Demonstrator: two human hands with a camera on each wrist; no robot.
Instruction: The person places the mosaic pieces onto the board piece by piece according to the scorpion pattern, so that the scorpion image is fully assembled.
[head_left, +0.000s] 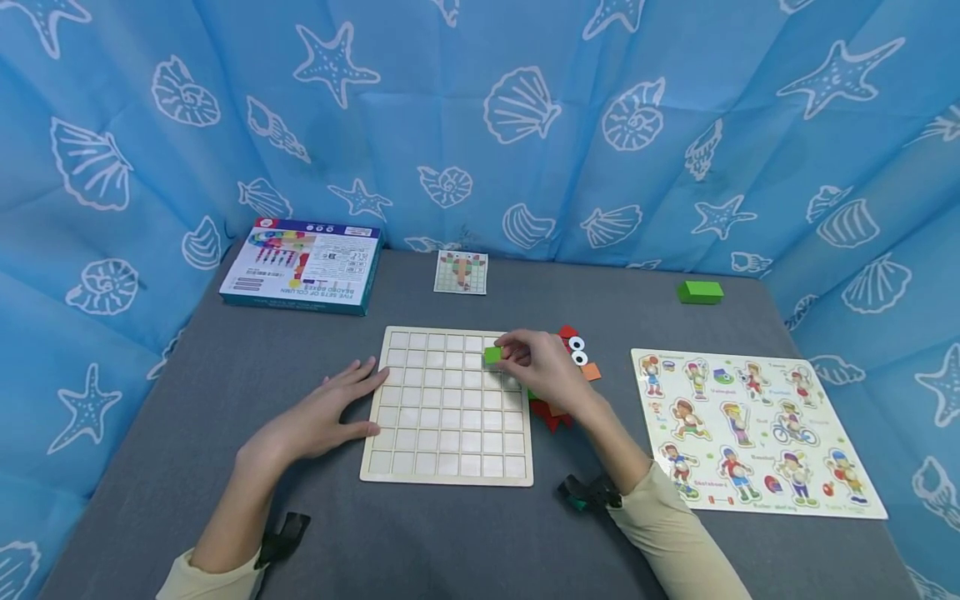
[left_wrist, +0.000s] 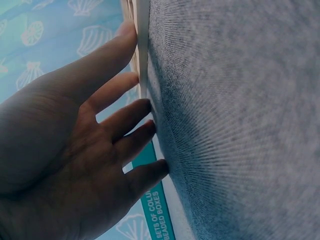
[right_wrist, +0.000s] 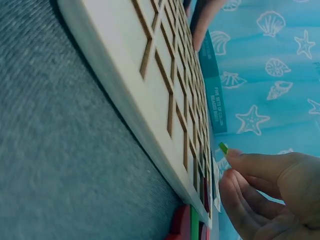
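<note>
A pale wooden grid board with rows of square recesses lies in the middle of the table. Over its far right part, my right hand pinches a small green square tile between thumb and fingertips; the tile shows at the fingertips in the right wrist view too. My left hand rests at the board's left edge, fingers spread and fairly straight, fingertips touching the rim. Red, orange and green pieces lie by the board's right side, partly hidden under my right hand and wrist.
A small picture card with a grid pattern lies behind the board. At the back left is a flat box. A green block stands back right, and a sports picture puzzle board lies at the right. A blue shell-print curtain surrounds the table.
</note>
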